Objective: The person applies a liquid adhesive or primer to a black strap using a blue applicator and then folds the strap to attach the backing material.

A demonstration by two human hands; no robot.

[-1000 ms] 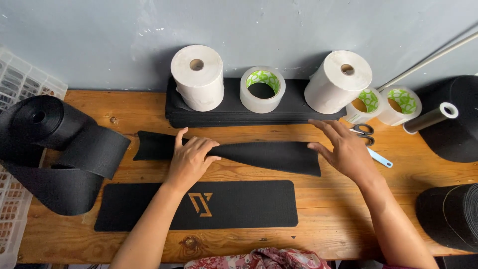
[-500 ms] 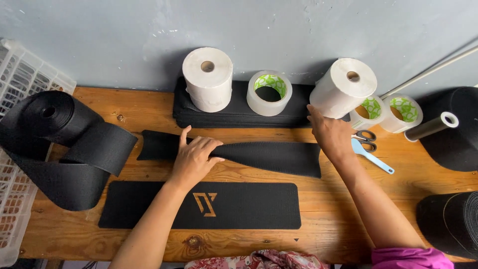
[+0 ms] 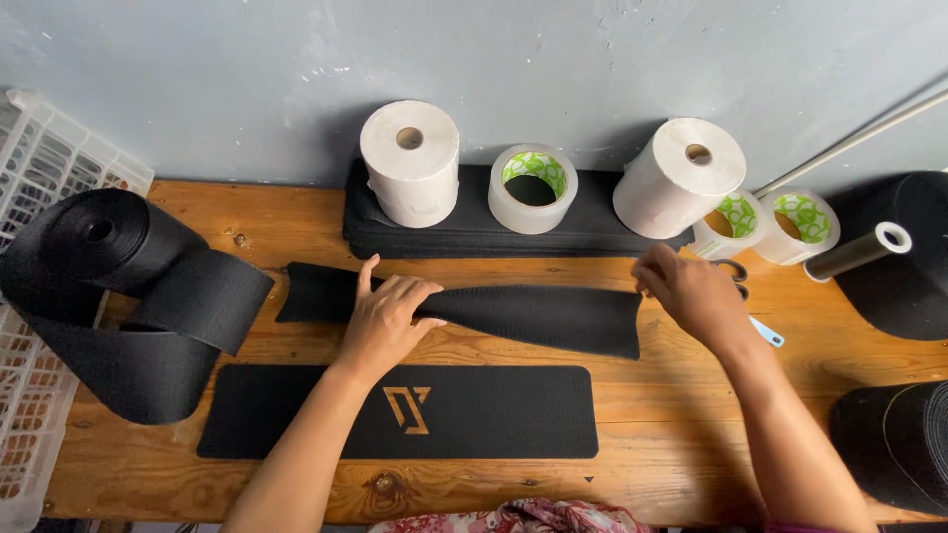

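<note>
A long black textured strip (image 3: 538, 314) lies across the middle of the wooden table (image 3: 642, 434). My left hand (image 3: 387, 318) rests flat on its left part, fingers spread, pressing it down. My right hand (image 3: 691, 291) is at the strip's upper right corner, fingers bent at the edge; whether they pinch it I cannot tell. Nearer to me lies a black rounded mat (image 3: 296, 415) with a tan emblem (image 3: 407, 409) in its middle.
A stack of black strips (image 3: 583, 225) along the wall carries two white paper rolls (image 3: 411, 161) (image 3: 679, 176) and a tape roll (image 3: 532, 188). Black webbing rolls (image 3: 109, 266) and a white crate (image 3: 39, 168) stand left. Tape rolls, scissors (image 3: 736, 271) and black rolls (image 3: 894, 444) sit right.
My right hand has moved from the strip's right end up to its upper right corner near the paper roll. The left hand has stayed on the strip.
</note>
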